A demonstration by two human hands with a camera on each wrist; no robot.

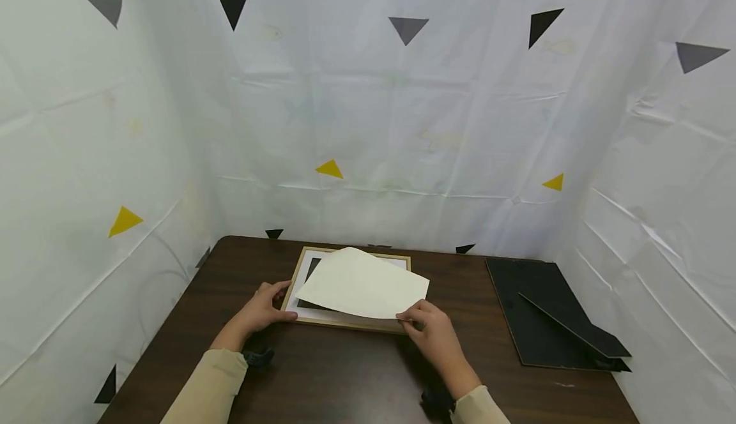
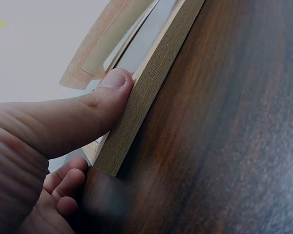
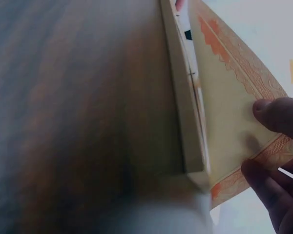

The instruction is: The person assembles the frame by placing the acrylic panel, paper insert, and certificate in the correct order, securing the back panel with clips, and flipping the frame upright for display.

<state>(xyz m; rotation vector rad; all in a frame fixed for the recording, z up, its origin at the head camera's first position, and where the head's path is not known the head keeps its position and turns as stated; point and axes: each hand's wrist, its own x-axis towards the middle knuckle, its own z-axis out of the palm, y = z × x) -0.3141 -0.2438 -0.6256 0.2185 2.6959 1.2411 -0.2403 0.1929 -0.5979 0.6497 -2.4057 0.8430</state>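
A light wooden picture frame lies on the table, with a white mat and a dark area inside it. My left hand grips its left side near the front corner, thumb on the rim and fingers beside the outer edge. Above the frame a cream certificate sheet is tilted and bowed, covering most of the inside. Its near right corner is pinched between thumb and fingers of my right hand. In the right wrist view the sheet's underside shows an ornate orange border.
A black backing board with a raised stand flap lies at the right of the dark wooden table. White curtains with printed triangles hang behind and at both sides.
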